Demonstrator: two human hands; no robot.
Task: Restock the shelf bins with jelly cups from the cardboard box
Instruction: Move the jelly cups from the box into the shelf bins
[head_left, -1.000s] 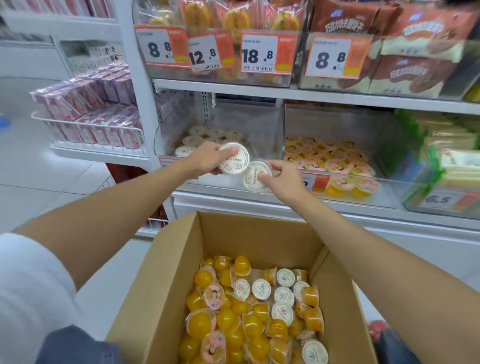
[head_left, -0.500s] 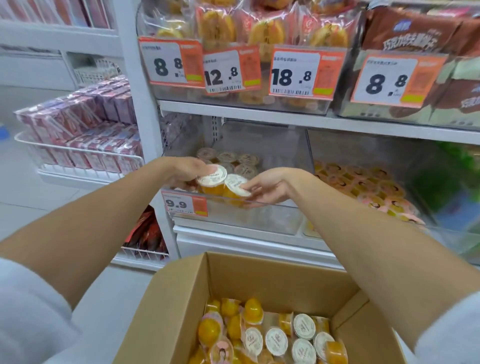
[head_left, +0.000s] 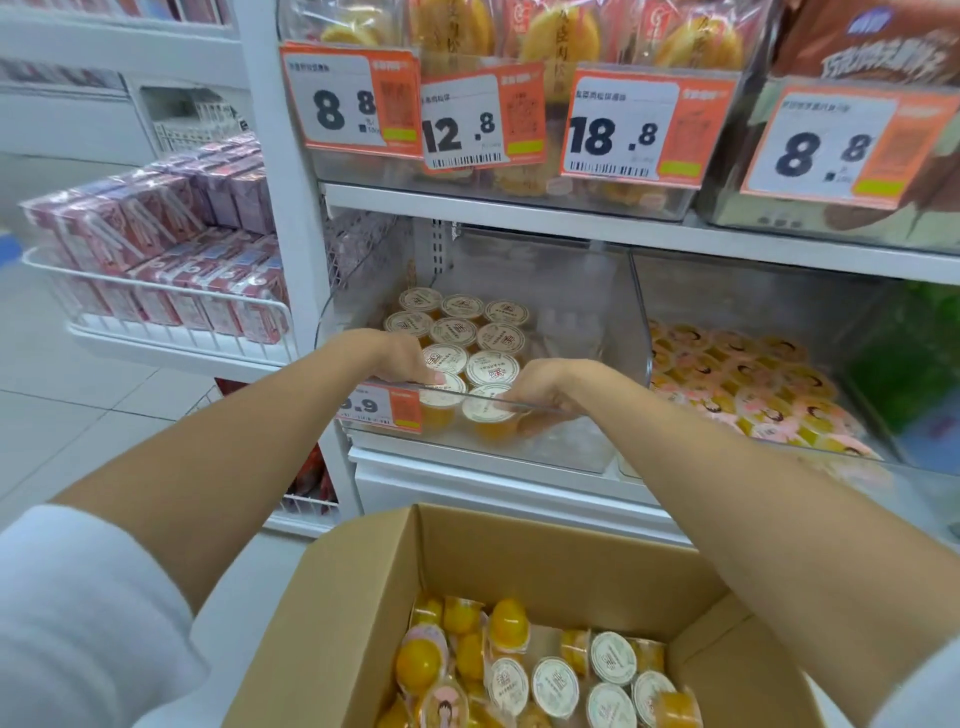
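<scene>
Inside the left clear shelf bin (head_left: 566, 449), both my hands are down at the front row. My left hand (head_left: 395, 361) grips a white-lidded orange jelly cup (head_left: 441, 402) just behind the bin's front wall. My right hand (head_left: 553, 387) pinches a second jelly cup (head_left: 485, 415) beside it. Both cups stand upright, lids up, next to several like cups (head_left: 457, 332) in rows behind them. The open cardboard box (head_left: 519, 553) is below my arms, with many jelly cups (head_left: 556, 686) loose in it, white-lidded and pink-lidded mixed.
The right half of the left bin is bare. A neighbouring clear bin (head_left: 641, 312) to the right holds pink-lidded cups (head_left: 753, 389). Price tags and bagged bread fill the shelf (head_left: 519, 213) above. A wire rack of pink cartons (head_left: 171, 280) stands at left.
Both hands have carried their cups from in front of the shelf down into the left bin and lowered them to the front row. The view has moved closer to the shelf.
</scene>
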